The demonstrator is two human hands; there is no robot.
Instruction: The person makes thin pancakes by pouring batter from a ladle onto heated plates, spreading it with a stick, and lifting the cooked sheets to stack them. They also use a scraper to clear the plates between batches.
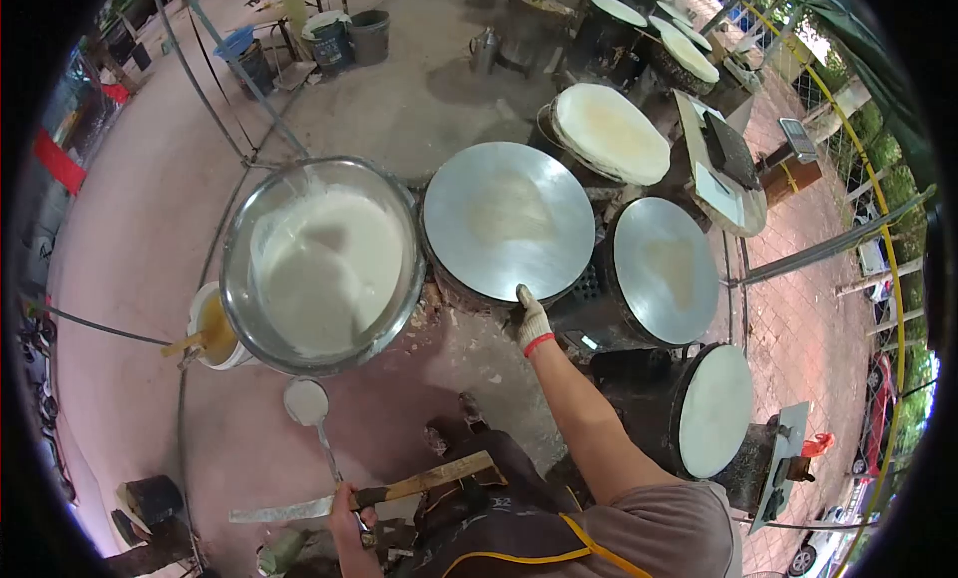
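Observation:
My right hand (532,323), in a white glove with a red cuff, rests on the near rim of a round bare metal griddle (507,219). My left hand (345,505) is low at the left and grips two things together. One is the thin handle of a ladle (305,401) with white batter in its bowl. The other is a long flat spatula (284,511) with a wooden handle that points right across my lap. A large steel bowl (238,241) of white batter stands left of the griddle, just beyond the ladle.
A small white bucket (203,303) with yellow liquid and a brush stands beside the bowl. Another bare griddle (664,269) is at the right. Batter-covered griddles (714,408) (611,134) lie nearer and farther. Buckets (334,39), a kettle (484,49) and a scale (798,134) are behind.

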